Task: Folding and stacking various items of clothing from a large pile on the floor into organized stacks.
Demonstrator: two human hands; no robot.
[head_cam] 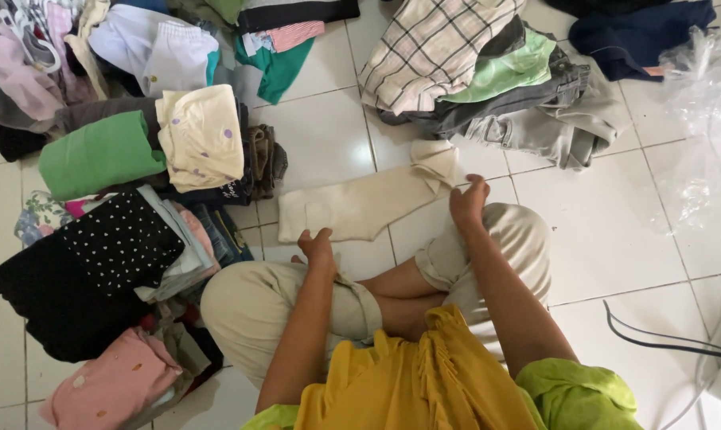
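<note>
A cream folded garment lies flat on the white tiled floor in front of my crossed legs. My left hand rests on its near left edge, fingers curled on the cloth. At the garment's right end, my right hand presses down near a folded-over flap. I sit cross-legged in beige shorts and a yellow top.
Folded clothes are stacked at the left: a green piece, a cream dotted one, a black dotted one, a pink one. An unfolded heap with a plaid shirt and grey jeans lies beyond. Clear plastic and a black cable are at right.
</note>
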